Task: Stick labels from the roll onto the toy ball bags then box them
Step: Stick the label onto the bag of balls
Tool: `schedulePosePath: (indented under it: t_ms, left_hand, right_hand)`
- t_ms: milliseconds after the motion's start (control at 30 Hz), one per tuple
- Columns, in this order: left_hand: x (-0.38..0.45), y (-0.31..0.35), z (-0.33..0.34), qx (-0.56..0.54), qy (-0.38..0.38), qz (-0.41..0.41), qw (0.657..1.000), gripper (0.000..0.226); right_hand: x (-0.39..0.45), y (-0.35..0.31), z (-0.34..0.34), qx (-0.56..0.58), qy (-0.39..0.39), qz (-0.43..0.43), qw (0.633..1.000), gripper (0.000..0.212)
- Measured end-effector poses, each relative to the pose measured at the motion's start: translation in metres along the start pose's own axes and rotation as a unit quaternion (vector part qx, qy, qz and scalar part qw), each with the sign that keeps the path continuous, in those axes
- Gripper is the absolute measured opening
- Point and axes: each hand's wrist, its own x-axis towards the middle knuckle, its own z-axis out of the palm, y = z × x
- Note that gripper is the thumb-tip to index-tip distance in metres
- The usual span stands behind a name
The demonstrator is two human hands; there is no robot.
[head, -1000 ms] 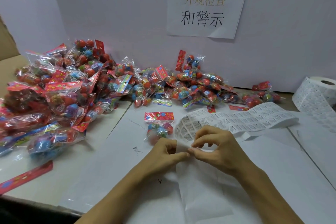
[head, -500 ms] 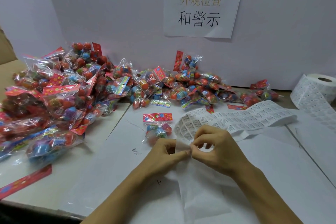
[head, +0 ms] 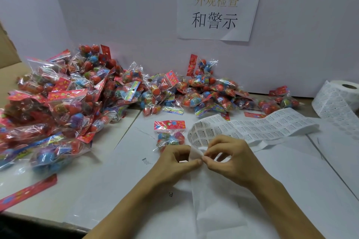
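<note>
At the middle of the white table (head: 291, 190), two hands meet over a long strip of labels (head: 252, 128). That strip runs back to the label roll (head: 338, 101), which sits at the far right by the wall. The left hand (head: 174, 163) pinches the curled end of the strip between thumb and finger. The right hand (head: 231, 159) has its fingertips pressed together right beside it, pinching at a small label to peel it off. Whether a label has come free yet is too small to tell. One toy ball bag (head: 169, 135) lies flat just past the left hand, touching nothing else, and it looks like the next one to get a sticker. A big pile of bags (head: 64, 103) sits on the left and along the wall. No box can be seen for sure. What could go wrong? The label is tiny and sticky, so I think it could fold over and stick to itself, or stick to a finger. It could also tear if it is pulled too fast. The empty backing paper (head: 213, 200) hangs loose toward the person, and a free label could catch on it. The bag is shiny and crinkly, so a label pressed on a wrinkle may go on crooked or lift up.
</note>
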Motion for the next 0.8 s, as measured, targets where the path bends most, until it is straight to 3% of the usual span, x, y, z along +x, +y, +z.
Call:
schedulePosePath:
  t_ms: [333,500,633,800]
  left_hand:
    - [-0.0004,-0.003,0.0021,-0.012,-0.014,0.006,1.0,0.02]
    - [0.0008,-0.0031,0.0053,-0.044,0.019,-0.014,0.999,0.026]
    - [0.0014,-0.0043,0.0027,-0.063,0.01,-0.011,0.998,0.014]
    - [-0.0011,-0.0014,0.0027,-0.059,-0.009,0.012,0.998,0.014]
  right_hand:
    - [0.0009,0.0005,0.0017,0.012,0.008,-0.005,1.0,0.003]
    - [0.0016,0.001,-0.0003,0.039,0.005,0.019,0.999,0.008]
    - [0.002,-0.0014,0.0001,0.037,0.006,0.024,0.999,0.011]
    - [0.0013,-0.0024,-0.0025,0.038,-0.002,0.027,0.999,0.014]
